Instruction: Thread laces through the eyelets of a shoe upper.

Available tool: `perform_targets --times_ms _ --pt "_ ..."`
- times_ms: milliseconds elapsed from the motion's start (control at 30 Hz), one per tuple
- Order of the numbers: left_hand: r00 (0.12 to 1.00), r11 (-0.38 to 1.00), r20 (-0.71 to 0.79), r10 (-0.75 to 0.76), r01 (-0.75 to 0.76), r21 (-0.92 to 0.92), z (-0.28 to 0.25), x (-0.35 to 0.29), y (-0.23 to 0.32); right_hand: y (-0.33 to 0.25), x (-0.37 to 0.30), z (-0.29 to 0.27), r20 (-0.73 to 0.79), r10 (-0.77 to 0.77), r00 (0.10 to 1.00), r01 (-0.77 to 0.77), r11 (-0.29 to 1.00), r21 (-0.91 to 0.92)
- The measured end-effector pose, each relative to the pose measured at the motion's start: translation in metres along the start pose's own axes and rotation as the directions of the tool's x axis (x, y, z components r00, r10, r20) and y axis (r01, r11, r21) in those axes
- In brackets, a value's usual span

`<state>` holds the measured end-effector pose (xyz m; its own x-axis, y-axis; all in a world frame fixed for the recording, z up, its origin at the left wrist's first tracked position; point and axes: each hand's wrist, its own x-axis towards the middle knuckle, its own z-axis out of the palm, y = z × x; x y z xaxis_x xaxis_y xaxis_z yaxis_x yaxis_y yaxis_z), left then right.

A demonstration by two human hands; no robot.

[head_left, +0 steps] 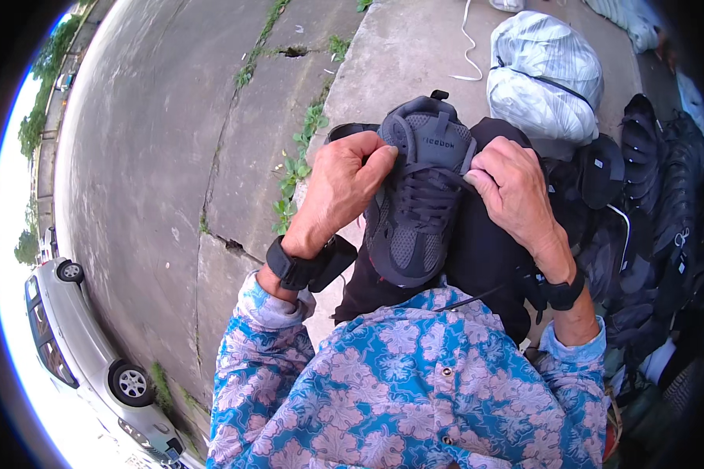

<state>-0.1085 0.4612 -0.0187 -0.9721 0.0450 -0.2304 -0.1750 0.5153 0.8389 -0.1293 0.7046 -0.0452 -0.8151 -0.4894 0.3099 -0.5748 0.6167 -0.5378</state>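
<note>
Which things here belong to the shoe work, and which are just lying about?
In the work:
dark grey shoe
its laces
left hand
right hand

Seemingly just around:
white bundle
loose white cord
pile of dark shoes
silver car

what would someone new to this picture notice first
Probably the dark grey mesh lace-up shoe at the centre, toe toward the wearer, with the bare left hand and bare right hand at either side of its opening. Next, likely the blue shirt with a pale pink floral print across the bottom, and the rounded white plastic-wrapped bundle at upper right.
</note>
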Motion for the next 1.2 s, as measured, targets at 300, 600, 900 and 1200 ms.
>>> perform_targets --times_ms 300,600,900,1200 --pt "0.883 0.793 -0.076 0.462 -0.373 0.482 0.016 0.001 0.004 -0.011 0.002 -0.008 0.05 0.0 0.999 0.003 0.998 -0.059" --pt "0.998 0.994 -0.046 0.053 -0.057 -0.092 0.014 -0.012 -0.026 -0.024 0.047 0.022 0.017 -0.204 0.979 0.204 0.979 0.022" --pt "0.982 0.93 0.181 -0.059 0.12 -0.347 0.003 -0.008 -0.026 -0.029 0.06 0.033 0.097 -0.155 0.983 0.152 0.988 0.04" --pt "0.978 0.94 0.202 -0.043 0.108 -0.324 0.01 -0.006 -0.029 -0.03 0.052 0.041 0.097 -0.175 0.98 0.185 0.977 -0.109"
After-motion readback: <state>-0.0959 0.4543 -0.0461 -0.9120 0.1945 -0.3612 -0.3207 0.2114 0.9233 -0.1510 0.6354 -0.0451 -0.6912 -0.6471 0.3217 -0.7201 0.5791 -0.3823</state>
